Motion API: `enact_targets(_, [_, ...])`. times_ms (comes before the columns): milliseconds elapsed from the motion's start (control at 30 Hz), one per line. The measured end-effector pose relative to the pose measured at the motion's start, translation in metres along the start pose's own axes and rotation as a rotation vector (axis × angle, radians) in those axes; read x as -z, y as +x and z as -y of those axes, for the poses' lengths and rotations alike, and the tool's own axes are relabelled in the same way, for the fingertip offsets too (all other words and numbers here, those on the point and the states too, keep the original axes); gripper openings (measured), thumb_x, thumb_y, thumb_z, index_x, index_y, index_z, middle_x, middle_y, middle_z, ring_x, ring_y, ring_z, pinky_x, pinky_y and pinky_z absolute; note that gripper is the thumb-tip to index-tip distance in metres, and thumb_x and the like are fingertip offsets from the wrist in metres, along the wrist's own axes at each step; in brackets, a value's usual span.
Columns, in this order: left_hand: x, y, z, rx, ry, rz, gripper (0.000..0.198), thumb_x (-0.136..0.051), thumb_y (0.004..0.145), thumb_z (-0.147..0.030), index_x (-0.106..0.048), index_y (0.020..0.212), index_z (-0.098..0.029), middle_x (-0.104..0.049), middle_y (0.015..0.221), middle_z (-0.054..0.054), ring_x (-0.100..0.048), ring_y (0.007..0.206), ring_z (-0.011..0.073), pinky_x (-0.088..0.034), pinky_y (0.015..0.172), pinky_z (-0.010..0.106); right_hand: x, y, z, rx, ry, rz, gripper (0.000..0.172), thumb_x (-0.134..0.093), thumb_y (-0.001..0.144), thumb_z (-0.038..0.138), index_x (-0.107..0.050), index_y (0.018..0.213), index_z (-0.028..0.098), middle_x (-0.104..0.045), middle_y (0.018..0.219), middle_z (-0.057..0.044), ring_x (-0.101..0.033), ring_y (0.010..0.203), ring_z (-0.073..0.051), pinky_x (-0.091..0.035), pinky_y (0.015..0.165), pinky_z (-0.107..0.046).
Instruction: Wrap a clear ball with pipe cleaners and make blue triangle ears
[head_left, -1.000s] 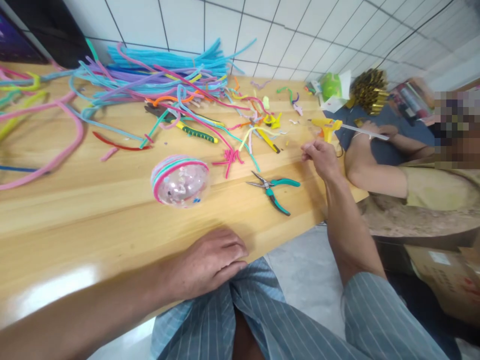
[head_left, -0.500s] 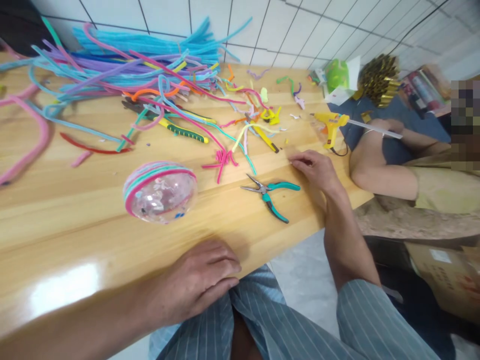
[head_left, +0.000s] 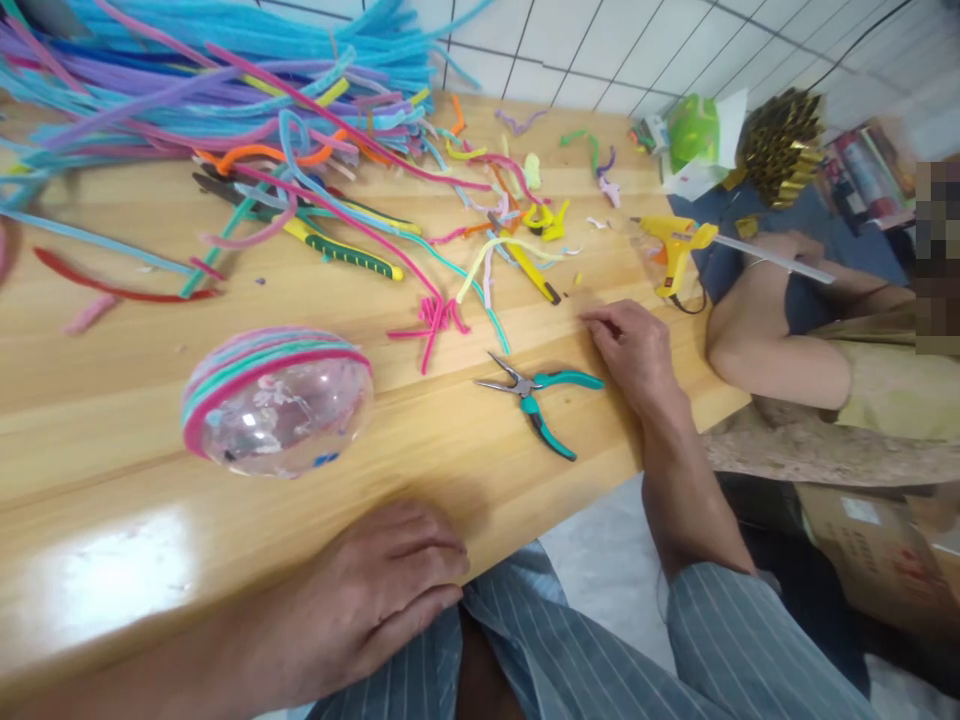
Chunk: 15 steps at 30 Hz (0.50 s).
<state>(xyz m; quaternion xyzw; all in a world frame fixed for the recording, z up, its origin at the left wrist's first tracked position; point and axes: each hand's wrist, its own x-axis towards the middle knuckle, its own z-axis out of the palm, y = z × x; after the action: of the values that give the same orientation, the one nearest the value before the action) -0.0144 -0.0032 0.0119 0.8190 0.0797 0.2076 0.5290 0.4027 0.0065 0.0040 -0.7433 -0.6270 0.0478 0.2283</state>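
Observation:
My left hand (head_left: pixel 397 570) lies palm down at the table's front edge, its fingers resting flat and holding nothing. Curled on the tabletop near the right end is my right hand (head_left: pixel 628 345), thumb and index finger drawn together with nothing visible between them. Just left of it lie teal-handled needle-nose pliers (head_left: pixel 529 385), jaws apart and pointing left. Beyond my left hand sits a clear plastic dome (head_left: pixel 292 415), its upper part wrapped in pink, teal and blue pipe cleaner. A bent bright-pink pipe cleaner piece (head_left: pixel 433 318) lies behind the pliers, near a yellow utility knife (head_left: pixel 534 272).
Bundled pipe cleaners (head_left: pixel 225 90) cover the back left, with green-yellow handled pliers (head_left: pixel 341 255) in front. A yellow glue gun (head_left: pixel 675 250) lies at the right, beside another person's arm (head_left: pixel 780 350). Behind are a green object (head_left: pixel 691 130) and gold tinsel (head_left: pixel 780 150). White tiles line the wall.
The view has shifted, so the dome and the pipe cleaners at left appear further left and larger. Both hands stay in nearly the same place on the table.

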Motion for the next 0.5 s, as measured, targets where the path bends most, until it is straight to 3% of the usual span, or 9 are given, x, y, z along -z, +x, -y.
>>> enact_targets(233, [0.0034,0.0039,-0.0037,0.035,0.015,0.007,0.016,-0.052,0.113,-0.021,-0.068,0.117,-0.023,-0.080,0.109,0.006,-0.077,0.098,0.0150,-0.063,0.087,0.024,0.0064,-0.0089,0.0057,-0.065,0.055,-0.020,0.026,-0.066,0.100,0.031,-0.083,0.120,0.029,-0.078,0.106,-0.010,-0.071,0.091,-0.028,-0.062,0.091,-0.048])
enact_targets(500, [0.0072,0.0067,-0.0062,0.039,0.060,-0.020,0.025,-0.043,0.118,-0.030,-0.068,0.119,-0.026,-0.083,0.107,0.004,-0.080,0.099,0.0134,-0.065,0.088,0.020,0.0086,-0.0101,0.0092,-0.058,0.031,-0.020,0.014,-0.071,0.098,0.030,-0.081,0.108,0.029,-0.070,0.093,-0.007,-0.066,0.081,-0.025,-0.060,0.082,-0.044])
